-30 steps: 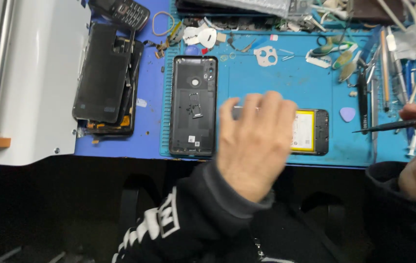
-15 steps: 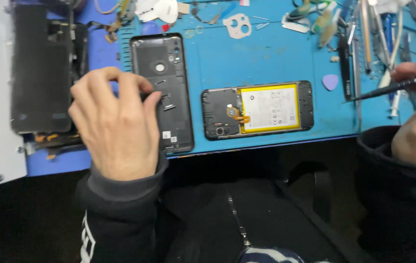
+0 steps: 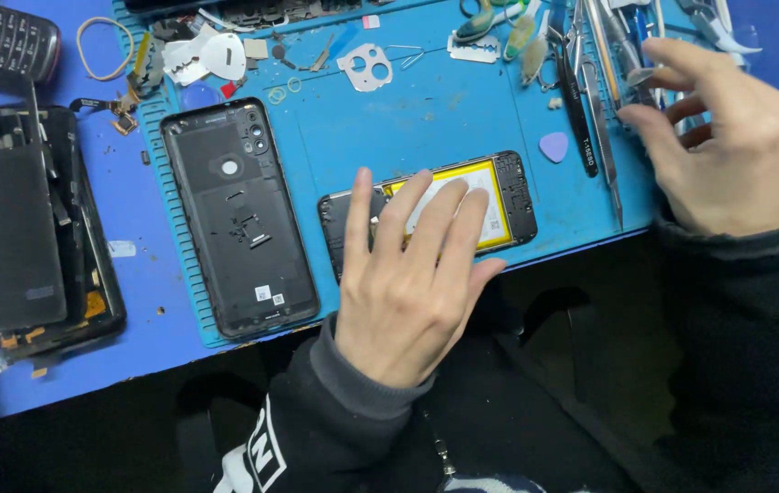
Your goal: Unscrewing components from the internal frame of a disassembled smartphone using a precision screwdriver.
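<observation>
On the blue mat, left hand [image 3: 407,283] lies spread flat over the opened phone [image 3: 508,196], while right hand [image 3: 727,146], fingers loosely curled, touches the tweezers [image 3: 601,91].

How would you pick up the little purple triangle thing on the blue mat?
The purple pick lies flat on the blue mat, so probably slide a fingertip under one rounded edge and pinch it by two sides. Coming from the left looks easiest: bare mat lies there, while a black tool sits close on its right. The right hand is nearest.
</observation>
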